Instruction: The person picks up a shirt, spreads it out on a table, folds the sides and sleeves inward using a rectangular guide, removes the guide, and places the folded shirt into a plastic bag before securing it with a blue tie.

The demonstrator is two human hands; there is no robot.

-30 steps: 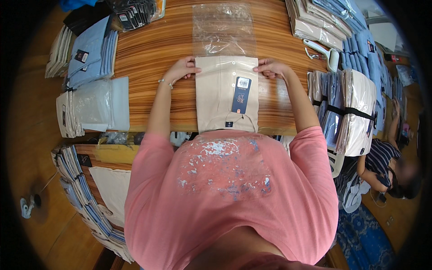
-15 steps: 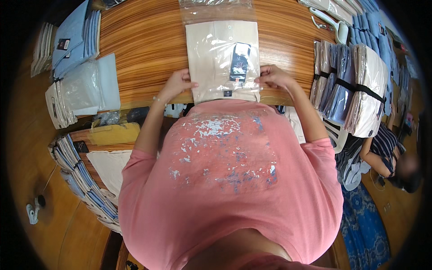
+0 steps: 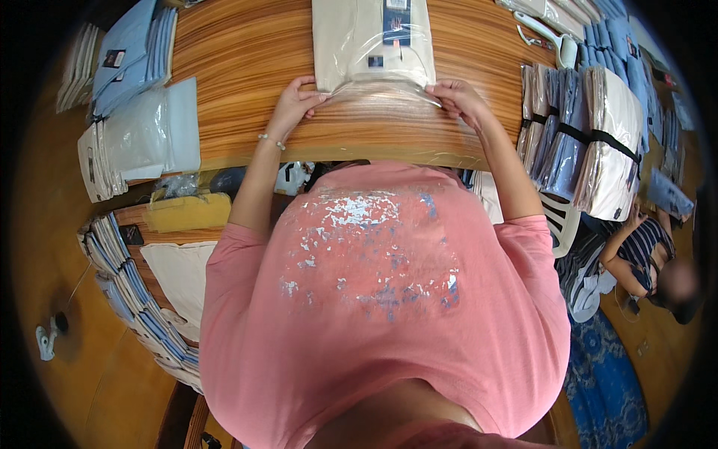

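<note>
Top centre: left hand (image 3: 294, 105) and right hand (image 3: 462, 99) each pinch the clear bag (image 3: 381, 88) mouth around the beige folded garment (image 3: 351, 45) — uneven pulling could tear the film or skew the fold.

A long wooden table with striped orange-brown grain (image 3: 247, 52) fills the twelve o'clock half of the view. Below it the floor is smooth tan-brown (image 3: 82, 374) — visible from seven to nine o'clock. At four o'clock lies a blue patterned rug (image 3: 598, 382), and a white slatted plastic chair (image 3: 561, 221) stands at three o'clock. The light is even and bright.
</note>
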